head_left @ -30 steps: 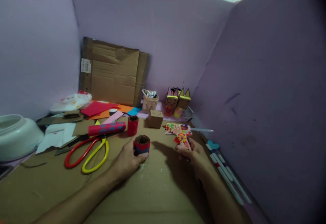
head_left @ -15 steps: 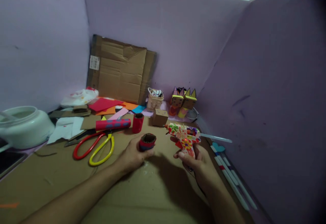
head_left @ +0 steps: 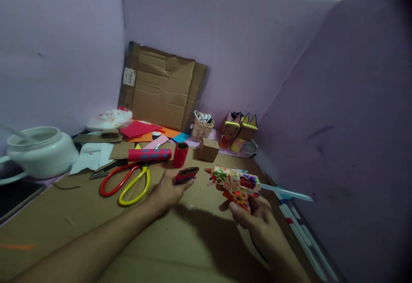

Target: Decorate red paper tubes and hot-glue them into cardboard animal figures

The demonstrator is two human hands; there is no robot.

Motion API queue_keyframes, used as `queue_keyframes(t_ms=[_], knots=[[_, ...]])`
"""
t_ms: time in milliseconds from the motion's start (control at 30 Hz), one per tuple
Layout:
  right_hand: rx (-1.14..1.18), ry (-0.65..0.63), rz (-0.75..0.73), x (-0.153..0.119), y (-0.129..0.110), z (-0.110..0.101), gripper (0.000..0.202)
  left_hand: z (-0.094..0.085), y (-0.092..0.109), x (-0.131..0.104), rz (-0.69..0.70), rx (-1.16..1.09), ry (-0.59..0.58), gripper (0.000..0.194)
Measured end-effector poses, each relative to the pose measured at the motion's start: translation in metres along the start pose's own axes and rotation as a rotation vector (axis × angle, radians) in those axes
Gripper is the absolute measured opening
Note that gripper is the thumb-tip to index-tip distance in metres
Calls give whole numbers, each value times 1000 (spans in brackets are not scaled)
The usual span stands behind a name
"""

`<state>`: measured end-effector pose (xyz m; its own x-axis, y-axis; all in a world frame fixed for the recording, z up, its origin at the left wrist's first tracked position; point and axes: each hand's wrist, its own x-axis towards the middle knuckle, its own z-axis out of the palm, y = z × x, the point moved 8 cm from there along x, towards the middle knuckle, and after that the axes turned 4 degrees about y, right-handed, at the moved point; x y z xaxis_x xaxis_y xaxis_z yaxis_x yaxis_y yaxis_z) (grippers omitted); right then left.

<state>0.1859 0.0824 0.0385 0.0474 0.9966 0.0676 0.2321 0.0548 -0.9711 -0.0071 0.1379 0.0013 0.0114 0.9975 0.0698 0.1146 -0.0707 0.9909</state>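
My left hand (head_left: 168,192) is closed around a short cardboard tube (head_left: 187,175) with a red and blue outside; its open end looks squeezed to a narrow oval. In my right hand (head_left: 254,214) is a flower-patterned glue gun (head_left: 234,184) with a small red light lit. Its nozzle points left, toward the tube, and is apart from it. A long clear glue stick (head_left: 286,192) juts from the gun's back. Just behind my left hand a red cardboard tube (head_left: 180,155) stands upright, and a small cardboard box (head_left: 208,150) sits to its right.
Red-and-yellow-handled scissors (head_left: 125,184) lie left of my left hand, near a pink roll with blue spots (head_left: 149,155). A white pot (head_left: 41,152) stands far left. Cat-eared cardboard figures (head_left: 240,130) are at the back. Several glue sticks (head_left: 304,236) lie along the right wall.
My left hand has tilted the tube, and its opening has gone from round to a flattened oval. The glue gun has come slightly nearer and lower. The whole view has shifted a little.
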Motion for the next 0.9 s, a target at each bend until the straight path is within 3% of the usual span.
queue_keyframes(t_ms=[333, 567, 900], knots=[[-84, -15, -117, 6, 2, -1, 21, 0, 11, 0, 294, 137, -4, 28], [-38, -57, -99, 6, 10, 5, 25, -2, 16, -3, 407, 213, 10, 30], [-99, -17, -114, 6, 6, 4, 20, -3, 25, -9, 544, 361, 8, 25]])
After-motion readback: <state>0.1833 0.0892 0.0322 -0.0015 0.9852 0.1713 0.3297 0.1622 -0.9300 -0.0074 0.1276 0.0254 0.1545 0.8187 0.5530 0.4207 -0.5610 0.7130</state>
